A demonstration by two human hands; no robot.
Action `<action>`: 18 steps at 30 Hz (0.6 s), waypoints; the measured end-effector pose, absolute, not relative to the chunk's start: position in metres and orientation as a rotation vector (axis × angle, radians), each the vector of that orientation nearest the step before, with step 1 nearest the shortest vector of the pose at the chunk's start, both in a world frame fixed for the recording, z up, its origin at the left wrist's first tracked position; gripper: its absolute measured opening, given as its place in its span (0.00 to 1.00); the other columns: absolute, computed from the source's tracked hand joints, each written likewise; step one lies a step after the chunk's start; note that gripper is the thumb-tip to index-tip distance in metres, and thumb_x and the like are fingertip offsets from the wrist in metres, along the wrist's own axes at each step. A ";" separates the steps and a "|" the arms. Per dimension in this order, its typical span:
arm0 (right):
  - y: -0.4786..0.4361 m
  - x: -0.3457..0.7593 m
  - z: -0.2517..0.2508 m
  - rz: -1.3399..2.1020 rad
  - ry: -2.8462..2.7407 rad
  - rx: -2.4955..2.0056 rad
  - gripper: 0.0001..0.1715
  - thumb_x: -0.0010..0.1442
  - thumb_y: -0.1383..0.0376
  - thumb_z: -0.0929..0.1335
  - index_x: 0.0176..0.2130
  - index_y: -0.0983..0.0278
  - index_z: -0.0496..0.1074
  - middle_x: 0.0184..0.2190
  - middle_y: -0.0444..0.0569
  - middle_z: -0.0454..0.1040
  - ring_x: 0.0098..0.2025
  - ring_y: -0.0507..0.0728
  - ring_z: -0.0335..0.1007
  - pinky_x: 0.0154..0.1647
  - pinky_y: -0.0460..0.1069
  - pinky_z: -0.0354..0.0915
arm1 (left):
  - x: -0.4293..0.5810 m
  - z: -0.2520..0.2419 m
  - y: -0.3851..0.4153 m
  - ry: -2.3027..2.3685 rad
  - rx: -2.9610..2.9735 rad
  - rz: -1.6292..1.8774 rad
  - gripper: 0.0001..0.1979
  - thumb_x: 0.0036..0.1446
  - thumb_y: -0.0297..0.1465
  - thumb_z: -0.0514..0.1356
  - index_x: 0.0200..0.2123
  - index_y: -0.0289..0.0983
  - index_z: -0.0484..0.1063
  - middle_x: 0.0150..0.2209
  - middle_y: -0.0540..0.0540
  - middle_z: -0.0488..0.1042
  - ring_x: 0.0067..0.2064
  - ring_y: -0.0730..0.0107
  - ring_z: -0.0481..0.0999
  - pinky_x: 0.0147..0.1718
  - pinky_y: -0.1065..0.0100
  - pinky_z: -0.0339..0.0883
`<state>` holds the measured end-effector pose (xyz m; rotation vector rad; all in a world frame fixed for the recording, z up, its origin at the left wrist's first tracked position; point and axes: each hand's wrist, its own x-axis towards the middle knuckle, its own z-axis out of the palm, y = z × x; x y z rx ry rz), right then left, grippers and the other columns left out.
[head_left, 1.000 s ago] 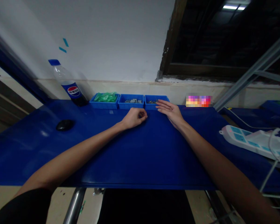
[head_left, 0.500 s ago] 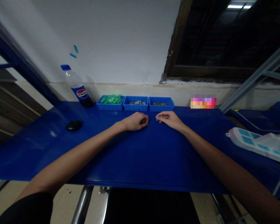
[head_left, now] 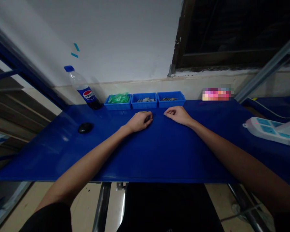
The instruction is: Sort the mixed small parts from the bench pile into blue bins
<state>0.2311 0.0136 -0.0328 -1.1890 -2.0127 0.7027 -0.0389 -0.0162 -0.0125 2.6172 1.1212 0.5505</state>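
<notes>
On the blue tabletop (head_left: 149,154), my left hand (head_left: 140,121) rests with its fingers curled inward. Whatever the curled fingers may hold is hidden. Opposite it, a short gap away, my right hand (head_left: 178,114) is closed in a pinch, thumb against fingertips; anything between them is too small to make out. Just behind the hands stand three blue bins in a row. The left bin (head_left: 118,106) has green plastic packets (head_left: 119,98), the middle bin (head_left: 144,105) small grey metal blocks (head_left: 146,100), and the right bin (head_left: 171,103) thin brassy pieces (head_left: 169,99).
A Pepsi bottle (head_left: 85,91) with dark liquid stands at the back left, and a black computer mouse (head_left: 85,128) lies in front of it. At the right is a white power strip (head_left: 263,130). A blurred-out colourful item (head_left: 217,94) sits against the wall.
The camera view has shifted and tilted slightly. Both hands keep nearly the same place and closed pose on the table; the right fingers look drawn a little closer together.
</notes>
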 end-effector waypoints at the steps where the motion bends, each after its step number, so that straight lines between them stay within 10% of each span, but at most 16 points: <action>1: 0.012 0.231 -0.033 0.695 -2.015 -1.188 0.12 0.57 0.62 0.70 0.36 0.65 0.83 0.29 0.51 0.82 0.28 0.56 0.73 0.30 0.49 0.65 | -0.039 -0.014 -0.017 1.133 2.613 0.580 0.04 0.65 0.31 0.57 0.39 0.38 0.70 0.30 0.49 0.71 0.30 0.69 0.68 0.32 0.68 0.59; 18: -0.014 0.219 -0.023 0.189 -2.341 -1.006 0.07 0.65 0.64 0.67 0.36 0.62 0.75 0.35 0.50 0.74 0.37 0.57 0.70 0.40 0.50 0.63 | -0.042 -0.019 -0.024 1.136 2.649 0.668 0.06 0.66 0.31 0.55 0.42 0.37 0.71 0.32 0.47 0.70 0.32 0.68 0.70 0.34 0.67 0.61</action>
